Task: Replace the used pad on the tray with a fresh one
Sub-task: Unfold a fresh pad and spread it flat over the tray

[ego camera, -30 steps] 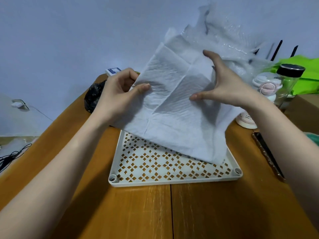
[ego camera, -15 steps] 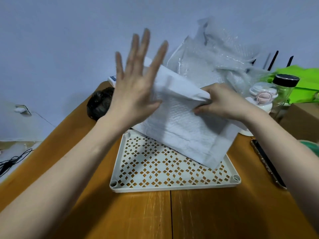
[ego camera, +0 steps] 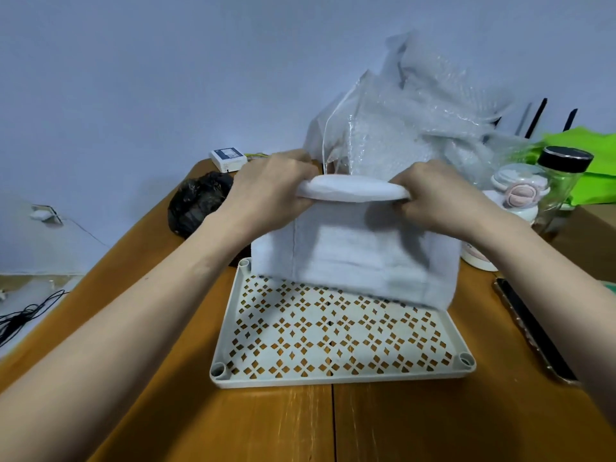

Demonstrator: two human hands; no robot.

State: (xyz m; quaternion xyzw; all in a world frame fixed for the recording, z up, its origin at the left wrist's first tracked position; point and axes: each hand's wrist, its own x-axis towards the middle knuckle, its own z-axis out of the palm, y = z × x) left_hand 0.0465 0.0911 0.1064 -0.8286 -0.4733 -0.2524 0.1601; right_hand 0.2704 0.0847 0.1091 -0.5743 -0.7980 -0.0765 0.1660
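Observation:
A white absorbent pad [ego camera: 356, 258] hangs folded over the far half of the cream perforated tray [ego camera: 336, 378], its lower edge brushing the tray's grid. My left hand [ego camera: 270, 195] grips the pad's folded top edge at its left end. My right hand [ego camera: 436, 195] grips the same edge at its right end. The tray lies flat on the wooden table [ego camera: 300, 428], and its near half shows bare grid.
A crumpled bubble-wrap bag [ego camera: 416, 121] stands behind the pad. A black plastic lump [ego camera: 196, 201] and a small white box [ego camera: 228, 159] sit at far left. A white jar [ego camera: 513, 195], a black-lidded glass jar [ego camera: 563, 181] and a dark phone [ego camera: 533, 328] are at right.
The pad went from spread open to folded over. My left hand, raised with fingers splayed half a second ago, came down and took the folded top edge beside my right hand.

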